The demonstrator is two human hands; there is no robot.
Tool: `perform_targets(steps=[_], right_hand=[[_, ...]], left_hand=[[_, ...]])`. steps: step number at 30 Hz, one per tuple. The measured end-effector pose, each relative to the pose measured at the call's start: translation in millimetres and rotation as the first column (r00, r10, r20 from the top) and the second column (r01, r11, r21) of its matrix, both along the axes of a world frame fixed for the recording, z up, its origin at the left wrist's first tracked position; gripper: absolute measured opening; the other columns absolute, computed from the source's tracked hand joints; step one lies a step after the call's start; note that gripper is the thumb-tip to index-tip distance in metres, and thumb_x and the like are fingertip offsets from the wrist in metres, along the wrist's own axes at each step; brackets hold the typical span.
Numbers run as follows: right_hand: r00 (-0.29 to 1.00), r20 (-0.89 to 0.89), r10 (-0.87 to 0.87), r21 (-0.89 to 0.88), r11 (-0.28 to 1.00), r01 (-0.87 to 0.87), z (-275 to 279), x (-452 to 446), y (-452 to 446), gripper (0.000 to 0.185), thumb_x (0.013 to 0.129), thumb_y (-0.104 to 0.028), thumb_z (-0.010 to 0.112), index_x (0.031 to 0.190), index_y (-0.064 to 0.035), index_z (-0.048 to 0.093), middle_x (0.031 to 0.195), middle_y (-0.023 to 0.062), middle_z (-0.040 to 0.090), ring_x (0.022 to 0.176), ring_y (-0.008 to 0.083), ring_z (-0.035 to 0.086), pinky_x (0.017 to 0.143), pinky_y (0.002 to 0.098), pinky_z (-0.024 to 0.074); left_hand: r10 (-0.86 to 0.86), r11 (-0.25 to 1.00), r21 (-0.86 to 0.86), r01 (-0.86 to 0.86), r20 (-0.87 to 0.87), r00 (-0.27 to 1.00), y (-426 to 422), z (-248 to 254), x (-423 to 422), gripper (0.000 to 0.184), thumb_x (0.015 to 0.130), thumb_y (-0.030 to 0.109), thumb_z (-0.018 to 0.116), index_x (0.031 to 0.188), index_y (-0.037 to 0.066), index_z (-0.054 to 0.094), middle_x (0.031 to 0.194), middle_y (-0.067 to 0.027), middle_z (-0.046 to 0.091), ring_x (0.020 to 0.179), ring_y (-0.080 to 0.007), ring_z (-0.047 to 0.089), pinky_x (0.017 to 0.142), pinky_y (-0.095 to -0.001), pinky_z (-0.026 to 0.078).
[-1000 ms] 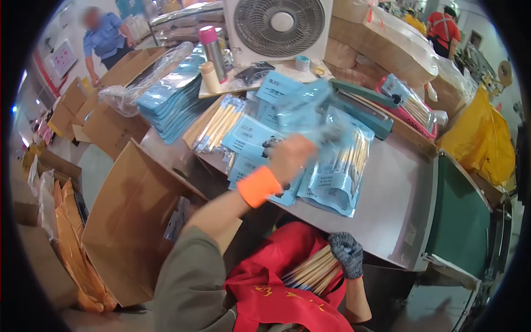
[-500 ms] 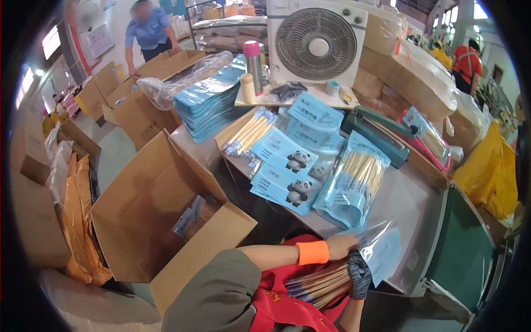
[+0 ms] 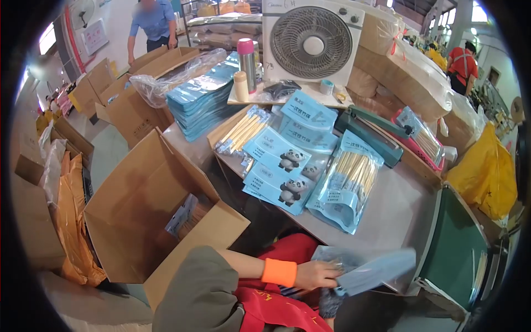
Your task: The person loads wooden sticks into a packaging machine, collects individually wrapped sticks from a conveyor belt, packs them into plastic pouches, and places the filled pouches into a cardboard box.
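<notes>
A blue and clear printed plastic bag (image 3: 381, 271) lies slanted above my lap, its far part smeared by motion. My left hand (image 3: 318, 274), bare with an orange wristband, is closed on the near end of this bag. Thin brownish ends show at its fingertips, too blurred to name surely. My right hand (image 3: 331, 303), in a dark grey knit glove, is just below the bag and partly covered by it; its fingers are hidden. On the table are flat panda-printed bags (image 3: 285, 166) and a filled bag of chopsticks (image 3: 351, 180).
An open carton (image 3: 149, 205) with a packet inside stands at my left. Loose wrapped chopsticks (image 3: 246, 130), a stack of blue bags (image 3: 202, 99), a green sealer-like device (image 3: 370, 138) and a box fan (image 3: 310, 44) stand further back. A person in blue (image 3: 152, 25) is beyond.
My left hand has moved left and down, and the bag has swung to a flatter slant. My gloved hand has dropped lower. The chopstick bundle in my lap is now mostly hidden.
</notes>
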State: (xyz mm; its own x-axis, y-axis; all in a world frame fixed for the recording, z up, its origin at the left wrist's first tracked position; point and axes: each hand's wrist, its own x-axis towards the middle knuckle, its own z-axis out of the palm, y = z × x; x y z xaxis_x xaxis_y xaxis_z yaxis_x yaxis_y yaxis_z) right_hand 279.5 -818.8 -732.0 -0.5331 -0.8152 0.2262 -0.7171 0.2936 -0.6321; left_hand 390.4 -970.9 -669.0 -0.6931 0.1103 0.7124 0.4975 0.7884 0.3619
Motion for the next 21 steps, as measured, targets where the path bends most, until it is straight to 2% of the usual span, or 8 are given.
perform_targets(steps=[3, 8, 9, 11, 14, 16, 19, 21], right_hand=[[0.998, 0.055, 0.006, 0.042, 0.999, -0.008, 5.0, 17.3, 46.6, 0.062, 0.079, -0.019, 0.063, 0.131, 0.0001, 0.035, 0.117, 0.0176, 0.053, 0.098, 0.0301, 0.055, 0.084, 0.0372, 0.0459], [0.973, 0.184, -0.139, -0.022, 0.989, 0.145, 10.6, 29.7, 76.4, 0.079, 0.073, -0.017, 0.069, 0.138, -0.0009, 0.026, 0.127, 0.0199, 0.047, 0.11, 0.0328, 0.052, 0.092, 0.0377, 0.044], [0.975, 0.149, -0.164, -0.033, 0.985, 0.171, 11.2, 31.1, 69.0, 0.082, 0.072, -0.017, 0.07, 0.139, -0.0011, 0.025, 0.129, 0.0204, 0.046, 0.113, 0.0334, 0.051, 0.093, 0.0378, 0.0436], [0.979, -0.027, -0.204, -0.073, 0.977, 0.202, 14.1, 30.8, 40.1, 0.072, 0.074, -0.016, 0.069, 0.135, -0.0004, 0.032, 0.124, 0.0201, 0.051, 0.111, 0.0363, 0.053, 0.092, 0.0406, 0.0436], [0.907, 0.344, -0.242, -0.174, 0.933, 0.315, 34.3, 27.4, -1.4, 0.048, 0.075, -0.016, 0.069, 0.116, -0.001, 0.05, 0.106, 0.0199, 0.059, 0.095, 0.0347, 0.059, 0.083, 0.0422, 0.0471], [0.862, -0.175, -0.476, -0.06, 0.879, 0.473, -1.9, 26.2, 1.2, 0.017, 0.078, -0.014, 0.061, 0.092, -0.0053, 0.058, 0.083, 0.0113, 0.06, 0.074, 0.0296, 0.059, 0.064, 0.0419, 0.0464], [0.931, -0.188, -0.313, -0.191, 0.941, 0.278, 0.6, 23.1, 11.8, 0.015, 0.072, -0.013, 0.06, 0.087, -0.0101, 0.059, 0.076, 0.0118, 0.059, 0.066, 0.0311, 0.058, 0.059, 0.0423, 0.046], [0.968, -0.175, -0.177, -0.027, 0.984, 0.175, -2.1, 24.4, 29.6, 0.015, 0.071, -0.013, 0.06, 0.086, -0.011, 0.06, 0.074, 0.0114, 0.059, 0.062, 0.0312, 0.057, 0.056, 0.0426, 0.046]], left_hand=[[-0.023, 0.998, 0.067, 0.015, 0.121, 0.992, -3.2, -10.4, 35.0, 0.019, 0.075, 0.012, 0.057, 0.093, 0.007, 0.059, 0.097, -0.0111, 0.055, 0.088, -0.0286, 0.056, 0.073, -0.0375, 0.047], [0.434, 0.849, 0.133, -0.511, 0.376, 0.819, -29.3, -9.0, 64.7, 0.053, 0.068, 0.022, 0.071, 0.116, 0.007, 0.053, 0.119, -0.0186, 0.045, 0.109, -0.0382, 0.047, 0.093, -0.0411, 0.04], [0.393, 0.873, 0.135, -0.468, 0.371, 0.841, -24.5, -15.1, 56.5, 0.053, 0.068, 0.022, 0.071, 0.116, 0.007, 0.053, 0.119, -0.0186, 0.045, 0.109, -0.0382, 0.047, 0.093, -0.0411, 0.04], [0.382, 0.753, 0.376, -0.54, 0.417, 0.824, -12.0, -29.0, 42.5, 0.059, 0.066, 0.017, 0.072, 0.12, 0.005, 0.05, 0.118, -0.0202, 0.045, 0.108, -0.0397, 0.047, 0.094, -0.0408, 0.04], [0.371, 0.697, 0.445, -0.562, 0.447, 0.814, -10.9, -35.4, 22.8, 0.054, 0.065, 0.01, 0.068, 0.117, 0.005, 0.052, 0.116, -0.0197, 0.046, 0.108, -0.0378, 0.048, 0.093, -0.0393, 0.042], [0.387, 0.69, 0.456, -0.562, 0.424, 0.819, -14.5, -27.4, 18.3, 0.041, 0.065, 0.003, 0.063, 0.106, 0.006, 0.06, 0.108, -0.0163, 0.051, 0.104, -0.0341, 0.052, 0.087, -0.0375, 0.046], [0.336, 0.831, 0.32, -0.454, 0.36, 0.87, -22.8, -36.1, 31.7, 0.04, 0.069, -0.003, 0.057, 0.107, 0.008, 0.061, 0.102, -0.0139, 0.054, 0.094, -0.0327, 0.057, 0.08, -0.0372, 0.05], [0.261, 0.899, 0.235, -0.368, 0.386, 0.885, -25.0, -39.6, 51.9, 0.036, 0.069, 0.0, 0.06, 0.104, 0.008, 0.061, 0.101, -0.0129, 0.053, 0.093, -0.0315, 0.057, 0.079, -0.0364, 0.05]])
